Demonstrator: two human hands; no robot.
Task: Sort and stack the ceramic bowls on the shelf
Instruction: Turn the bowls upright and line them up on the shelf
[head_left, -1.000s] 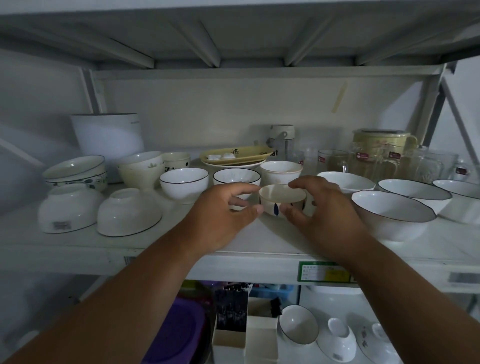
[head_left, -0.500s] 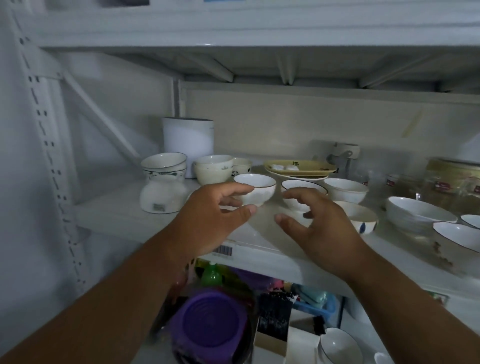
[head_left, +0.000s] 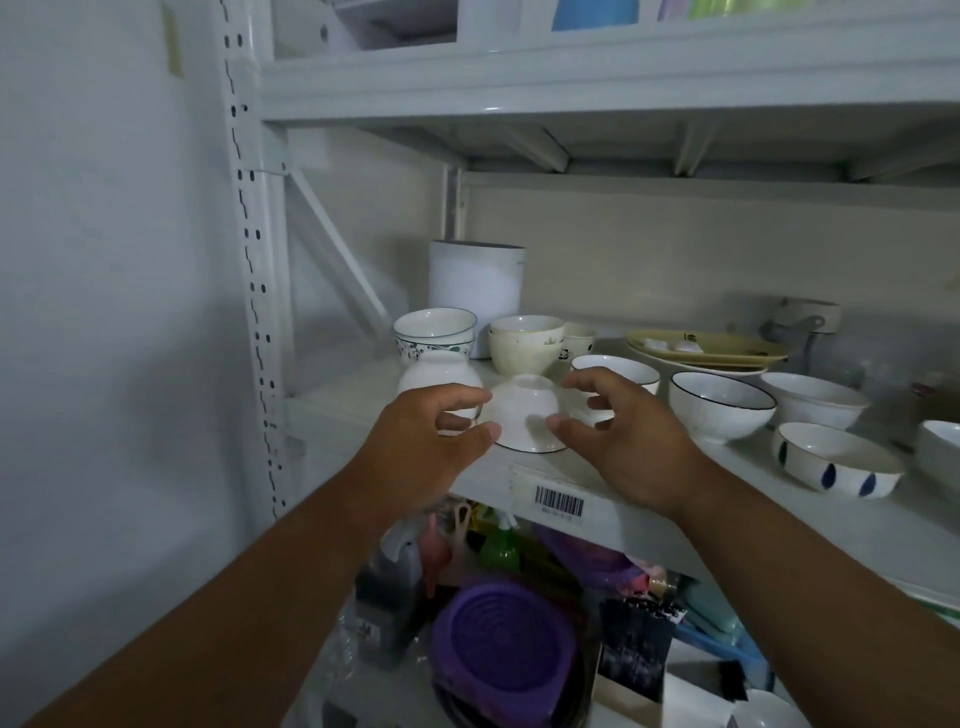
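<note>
Both hands, left (head_left: 431, 447) and right (head_left: 631, 441), spread, flank the upturned white bowl (head_left: 524, 413); grip opposite walls evenly, lift straight

Looks like a shop stockroom or storeroom: white slotted metal racking (head_left: 254, 312), a barcode label (head_left: 560, 503) on the shelf edge (head_left: 649, 525), assorted ceramic bowls (head_left: 722, 405) crowded together, mixed plastic goods (head_left: 504, 644) below.

Barcode label (head_left: 559, 503); digits illegible

2 bare forearms, no sleeves; left grip (head_left: 423, 441) and right grip (head_left: 631, 441) ungloved, without rings.
</note>
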